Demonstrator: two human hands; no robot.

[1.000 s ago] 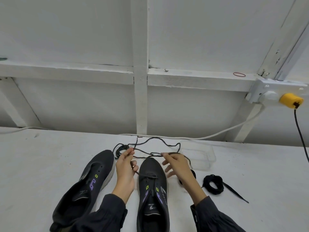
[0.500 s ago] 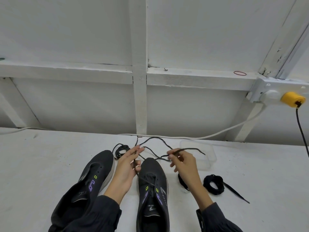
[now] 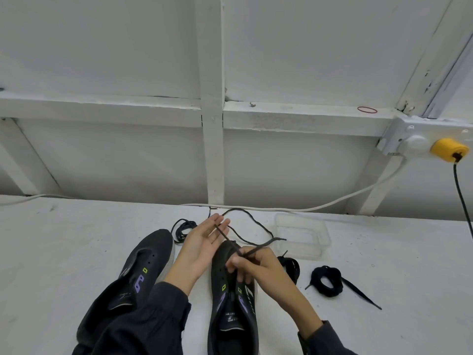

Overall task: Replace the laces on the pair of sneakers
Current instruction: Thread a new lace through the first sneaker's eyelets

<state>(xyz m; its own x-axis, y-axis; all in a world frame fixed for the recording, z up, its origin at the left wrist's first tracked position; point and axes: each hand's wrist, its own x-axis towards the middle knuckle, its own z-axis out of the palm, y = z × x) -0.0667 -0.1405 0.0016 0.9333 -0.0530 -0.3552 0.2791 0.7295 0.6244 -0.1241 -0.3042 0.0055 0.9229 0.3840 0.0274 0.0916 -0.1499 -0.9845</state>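
Two dark sneakers with purple and green marks lie on the white table, the left sneaker (image 3: 143,267) unlaced and the right sneaker (image 3: 230,311) under my hands. My right hand (image 3: 256,265) pinches a thin dark lace (image 3: 250,226) just above the right sneaker's toe and eyelets. My left hand (image 3: 204,242) is beside the toe with its fingers straight, and the lace runs across its fingertips. The rest of the lace loops over the table behind the shoes.
A coiled lace (image 3: 183,229) lies behind the left sneaker. Two more black lace bundles, one (image 3: 290,267) and another (image 3: 329,280), sit to the right. A clear plastic tray (image 3: 302,234) stands behind them. A white cable (image 3: 332,203) runs along the wall to a socket with a yellow plug (image 3: 449,149).
My right hand has drawn back toward me and down onto the right sneaker, pulling the lace with it. My left hand has opened its fingers and moved slightly up.
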